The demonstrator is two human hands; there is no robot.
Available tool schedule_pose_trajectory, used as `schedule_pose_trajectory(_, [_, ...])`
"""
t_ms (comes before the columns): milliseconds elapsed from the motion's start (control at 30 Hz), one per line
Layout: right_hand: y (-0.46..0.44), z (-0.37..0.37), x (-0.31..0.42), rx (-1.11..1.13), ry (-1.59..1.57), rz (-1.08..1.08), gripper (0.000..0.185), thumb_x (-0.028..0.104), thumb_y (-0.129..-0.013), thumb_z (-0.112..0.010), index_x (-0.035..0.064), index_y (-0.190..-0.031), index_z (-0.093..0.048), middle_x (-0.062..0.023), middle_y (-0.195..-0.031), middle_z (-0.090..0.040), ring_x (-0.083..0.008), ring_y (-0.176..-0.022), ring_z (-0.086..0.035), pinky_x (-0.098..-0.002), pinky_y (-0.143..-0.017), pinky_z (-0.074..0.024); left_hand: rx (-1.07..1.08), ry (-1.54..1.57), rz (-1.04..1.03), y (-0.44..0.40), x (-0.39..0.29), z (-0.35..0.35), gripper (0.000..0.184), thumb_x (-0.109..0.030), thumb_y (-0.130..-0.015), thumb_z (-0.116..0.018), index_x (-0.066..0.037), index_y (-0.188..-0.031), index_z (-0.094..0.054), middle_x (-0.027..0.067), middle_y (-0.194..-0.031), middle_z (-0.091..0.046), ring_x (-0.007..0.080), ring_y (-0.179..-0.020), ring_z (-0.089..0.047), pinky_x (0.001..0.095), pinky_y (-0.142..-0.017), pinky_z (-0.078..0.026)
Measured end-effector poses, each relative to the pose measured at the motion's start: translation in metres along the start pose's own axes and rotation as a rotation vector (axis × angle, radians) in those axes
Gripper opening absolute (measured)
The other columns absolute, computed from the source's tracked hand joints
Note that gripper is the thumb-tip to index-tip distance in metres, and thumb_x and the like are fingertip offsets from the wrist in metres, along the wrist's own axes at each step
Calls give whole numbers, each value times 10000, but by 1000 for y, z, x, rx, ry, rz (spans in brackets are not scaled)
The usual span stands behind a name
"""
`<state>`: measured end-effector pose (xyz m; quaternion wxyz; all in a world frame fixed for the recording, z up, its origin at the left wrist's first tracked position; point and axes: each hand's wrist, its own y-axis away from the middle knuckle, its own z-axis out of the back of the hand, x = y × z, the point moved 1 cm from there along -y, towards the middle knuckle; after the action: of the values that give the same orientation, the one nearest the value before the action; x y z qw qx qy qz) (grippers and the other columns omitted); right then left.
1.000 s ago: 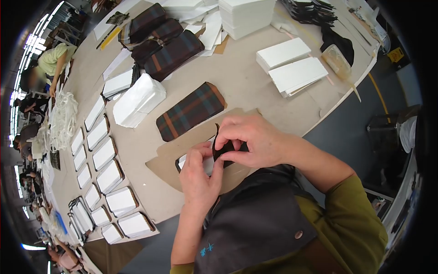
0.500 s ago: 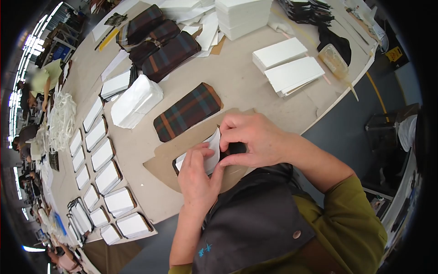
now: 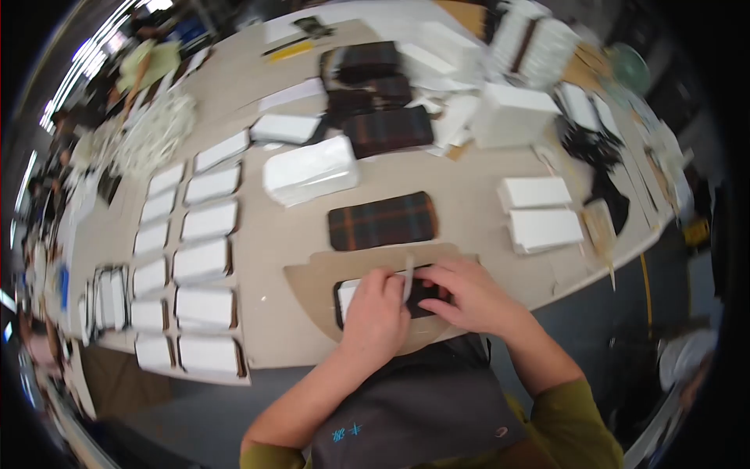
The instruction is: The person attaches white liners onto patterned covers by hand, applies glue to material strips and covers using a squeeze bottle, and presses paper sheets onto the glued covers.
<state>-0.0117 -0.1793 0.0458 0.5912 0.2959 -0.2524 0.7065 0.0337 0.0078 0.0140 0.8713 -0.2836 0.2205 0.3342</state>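
A dark, round-cornered panel (image 3: 422,305) lies on the brown board (image 3: 308,273) in front of me. Part of a white sheet (image 3: 349,295) covers the panel's left side, and a narrow white edge (image 3: 408,275) stands up between my hands. My left hand (image 3: 379,316) is closed on this sheet, its fingers bent and pressing down. My right hand (image 3: 473,295) rests at the panel's right side, thumb and forefinger apart, fingertips touching or just over the dark surface; blur hides the exact contact. Just beyond the board lies a plaid panel (image 3: 381,221).
White-topped pieces (image 3: 205,263) stand in rows at the left. A white stack (image 3: 311,170) and plaid bundles (image 3: 388,130) lie farther back. White card piles (image 3: 545,229) and a translucent container (image 3: 599,227) with a stick are at the right, near the table edge.
The view has turned and levelled. My right hand has let go of the sheet's raised edge and moved right over the dark panel. My left hand stays on the sheet.
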Motion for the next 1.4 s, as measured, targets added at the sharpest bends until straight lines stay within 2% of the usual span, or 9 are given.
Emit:
schedule_pose_trajectory(167, [-2, -7, 7, 3, 188, 56, 412, 149, -756, -790, 100, -1154, -693, -36, -811, -596, -212, -696, -563, -363, -763, -422, -170, 658, 416, -5, 56, 59, 258, -143, -939, -681, -10, -1158, -658, 86, -1105, -700, 185, -987, -668, 333, -857, -525])
schedule_pose_trajectory(300, [-5, -7, 4, 21, 179, 62, 411, 126, -724, -806, 95, -1123, -708, -11, -725, -554, -177, -637, -510, -330, -764, -393, -737, 1305, 661, 9, 136, 171, 244, -165, -952, -676, -25, -1150, -651, 66, -1080, -711, 165, -968, -677, 332, -893, -542])
schedule_pose_trajectory(500, [15, -21, -43, -351, 0, -10, 272, 24, -762, -759, 28, -1026, -695, -33, -766, -565, -160, -703, -512, -301, -705, -427, -1082, 591, 579, 54, 307, 320, 214, -92, -954, -627, 17, -1134, -664, 104, -1086, -701, 164, -1007, -657, 338, -888, -513])
schedule_pose_trajectory(600, [24, -25, -60, -514, -58, -95, 200, 16, -800, -734, 2, -990, -675, -53, -796, -571, -157, -736, -526, -292, -719, -433, -842, -182, 953, 51, 344, 344, 232, -15, -924, -580, -37, -1120, -700, 121, -1088, -700, 212, -998, -673, 353, -862, -519])
schedule_pose_trajectory(667, [25, -27, -60, -582, -78, -114, 170, 16, -816, -723, -8, -974, -665, -61, -808, -572, -157, -746, -531, -290, -730, -434, -702, -656, 498, 46, 364, 339, 314, 17, -886, -553, -118, -1111, -726, 106, -1105, -692, 282, -998, -669, 384, -863, -526])
schedule_pose_trajectory(800, [21, -25, -55, -572, 8, -80, 139, 11, -830, -702, -9, -960, -655, -68, -812, -574, -172, -753, -538, -292, -744, -436, -499, -813, 434, 40, 375, 324, 375, 16, -867, -546, -161, -1147, -724, 53, -1117, -696, 319, -1009, -654, 406, -873, -528])
schedule_pose_trajectory(967, [21, -26, -55, -566, 18, -68, 126, -1, -829, -692, -11, -947, -650, -74, -814, -578, -180, -762, -542, -294, -750, -437, -715, -648, 623, 28, 373, 335, 251, -84, -899, -640, -129, -1130, -728, 97, -954, -739, 305, -821, -698, 374, -767, -529])
schedule_pose_trajectory(1067, [24, -25, -57, -521, 19, -78, 114, -11, -864, -668, -13, -972, -630, -39, -856, -564, -127, -797, -531, -254, -771, -431, -1013, 228, 550, 20, 357, 349, 264, -213, -925, -718, 26, -1038, -712, 62, -912, -736, 122, -802, -670, 284, -721, -499])
schedule_pose_trajectory(1400, [22, -25, -52, -578, -8, -66, 114, -12, -825, -698, -6, -931, -654, -76, -824, -593, -184, -782, -550, -299, -759, -441, -831, 1007, 536, -11, 290, 321, 239, -160, -963, -657, -34, -1160, -610, 61, -1070, -706, 155, -932, -686, 305, -853, -551])
